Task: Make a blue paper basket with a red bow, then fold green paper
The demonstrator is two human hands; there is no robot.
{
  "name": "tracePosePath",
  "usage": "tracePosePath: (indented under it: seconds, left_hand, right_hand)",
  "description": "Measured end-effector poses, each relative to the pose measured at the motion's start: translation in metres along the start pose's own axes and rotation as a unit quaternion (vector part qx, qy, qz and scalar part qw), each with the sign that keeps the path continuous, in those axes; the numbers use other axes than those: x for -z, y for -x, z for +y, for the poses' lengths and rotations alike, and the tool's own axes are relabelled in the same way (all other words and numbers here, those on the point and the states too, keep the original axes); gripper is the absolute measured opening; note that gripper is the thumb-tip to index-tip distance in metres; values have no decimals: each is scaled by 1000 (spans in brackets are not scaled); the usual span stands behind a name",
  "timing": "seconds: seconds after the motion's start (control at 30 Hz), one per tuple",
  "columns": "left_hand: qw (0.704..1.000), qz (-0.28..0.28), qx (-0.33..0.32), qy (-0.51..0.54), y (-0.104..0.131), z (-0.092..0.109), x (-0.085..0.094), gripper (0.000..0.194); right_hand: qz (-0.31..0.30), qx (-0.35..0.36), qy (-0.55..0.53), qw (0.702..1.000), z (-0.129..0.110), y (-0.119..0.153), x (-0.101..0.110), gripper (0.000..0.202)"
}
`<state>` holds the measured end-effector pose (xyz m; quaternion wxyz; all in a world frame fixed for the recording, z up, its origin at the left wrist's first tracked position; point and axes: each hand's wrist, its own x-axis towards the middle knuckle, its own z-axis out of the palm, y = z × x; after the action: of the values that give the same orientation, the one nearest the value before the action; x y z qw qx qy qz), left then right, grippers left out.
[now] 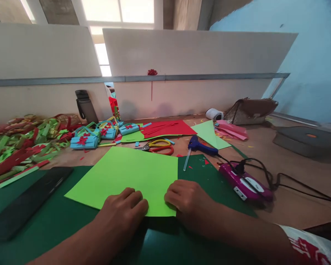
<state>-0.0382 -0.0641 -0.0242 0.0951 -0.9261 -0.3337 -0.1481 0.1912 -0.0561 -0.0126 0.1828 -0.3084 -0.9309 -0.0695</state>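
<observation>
A bright green sheet of paper lies over a dark green cutting mat, its near edge between my hands. My left hand grips that near edge with curled fingers, the thumb on top. At the near right corner my right hand pinches the same sheet, with the fingertips bent under. Just beyond the sheet rest scissors with yellow and red handles. A blue glue gun with a clear glue stick lies to the right of them.
Small blue paper bags with red flowers stand behind the sheet. Green and red paper strips are heaped at left, near a dark phone-like slab. A purple power strip with cables sits at right. Red paper and a bottle are farther back.
</observation>
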Motion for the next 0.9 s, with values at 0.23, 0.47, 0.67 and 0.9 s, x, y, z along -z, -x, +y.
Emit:
tracePosePath:
  seconds: [0.23, 0.47, 0.67, 0.9]
  left_hand:
    - [999, 27, -19, 40, 4, 4, 10, 23]
    - [990, -16, 113, 89, 1, -2, 15, 21]
    - [910, -235, 237, 245, 0, -19, 53, 27]
    - [885, -268, 270, 270, 6, -32, 56, 28]
  right_hand:
    - [46, 16, -69, 996, -1, 1, 0, 22]
    - [140, -71, -234, 960, -1, 1, 13, 17]
    - [76, -234, -369, 896, 1, -5, 25, 23]
    - [-86, -310, -471, 821, 5, -15, 29, 18]
